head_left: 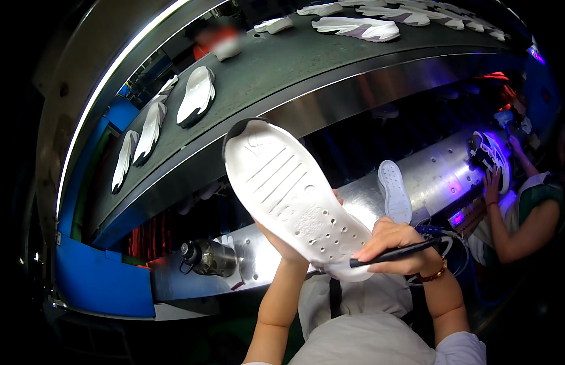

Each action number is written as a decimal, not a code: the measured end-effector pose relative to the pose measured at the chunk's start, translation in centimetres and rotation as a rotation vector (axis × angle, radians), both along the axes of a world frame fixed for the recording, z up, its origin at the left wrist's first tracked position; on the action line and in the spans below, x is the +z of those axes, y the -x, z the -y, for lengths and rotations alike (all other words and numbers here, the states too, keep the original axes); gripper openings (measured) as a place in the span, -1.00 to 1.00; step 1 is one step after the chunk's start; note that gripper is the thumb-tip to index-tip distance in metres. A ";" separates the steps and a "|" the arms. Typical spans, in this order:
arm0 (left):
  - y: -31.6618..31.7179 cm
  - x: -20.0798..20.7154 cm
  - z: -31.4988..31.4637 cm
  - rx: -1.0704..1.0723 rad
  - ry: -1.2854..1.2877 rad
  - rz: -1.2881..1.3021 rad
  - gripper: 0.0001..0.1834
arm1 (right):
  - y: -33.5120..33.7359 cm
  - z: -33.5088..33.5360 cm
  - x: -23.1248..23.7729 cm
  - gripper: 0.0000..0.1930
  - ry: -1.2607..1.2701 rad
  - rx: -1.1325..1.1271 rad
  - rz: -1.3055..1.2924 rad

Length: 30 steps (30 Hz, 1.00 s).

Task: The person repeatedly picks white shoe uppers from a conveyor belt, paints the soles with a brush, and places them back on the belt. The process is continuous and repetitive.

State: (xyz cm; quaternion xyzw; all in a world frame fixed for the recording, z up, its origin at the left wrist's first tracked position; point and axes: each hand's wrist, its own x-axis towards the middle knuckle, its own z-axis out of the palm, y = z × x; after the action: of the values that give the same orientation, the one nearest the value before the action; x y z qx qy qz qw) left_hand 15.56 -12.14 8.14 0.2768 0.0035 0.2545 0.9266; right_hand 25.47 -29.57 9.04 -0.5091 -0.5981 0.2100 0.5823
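Left hand [279, 241] grips the sole [288, 185], likely light, springy, best held by its rim; right hand [399, 237] pinches a pen-like tool [404, 251].

A long white strip light [135, 42] glares at left; the silver metal bench [429, 163] gleams, violet-tinged rightward; dim edges bend.

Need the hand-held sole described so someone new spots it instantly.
Start at the dark green surface across the top, then drop to the large white, black-tipped sole. The left hand supports it; the right hand holds a slim black tool at its lower end. Unlike the white soles on that surface, it's held up, showing parallel grooves and holes.
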 end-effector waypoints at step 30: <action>-0.8 -0.9 1.7 -0.402 0.180 0.478 0.07 | 1.3 0.0 -0.3 -0.75 -0.120 0.018 -0.331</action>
State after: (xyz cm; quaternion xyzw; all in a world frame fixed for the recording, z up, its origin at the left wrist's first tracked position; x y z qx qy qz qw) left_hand 16.36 -13.82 7.23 0.1216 -0.2464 0.1229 0.9536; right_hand 24.15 -29.58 8.74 -0.4264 -0.5102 0.2600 0.7002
